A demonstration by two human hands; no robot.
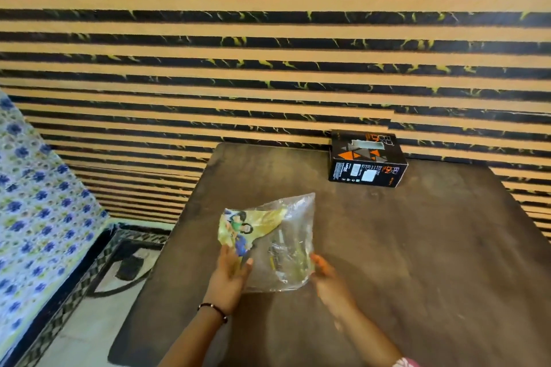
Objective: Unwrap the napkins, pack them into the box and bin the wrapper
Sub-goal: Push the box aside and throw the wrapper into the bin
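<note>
Holding the wrapper up over the near middle of the table, you have one hand at each of its lower corners. Your left hand sits at the near left edge, fingers reaching up behind the printed yellow part and the thumb laid over the front, so it pinches the plastic there. Your right hand meets the near right corner; its fingers look bent around the edge of the film, though blur makes the exact grip hard to read. The wrapper itself is mostly clear, crumpled plastic with a colourful picture on its left part, and it looks slack and flat. The box stands well apart from your hands, at the far side of the table against the striped wall, a little right of centre; it is black with orange triangles and has a slot in its top face. A dark beaded bracelet circles your left wrist. To the left, a blue-flowered bedspread runs along the edge of view, and a small dark object lies on the patterned floor between bed and table.
</note>
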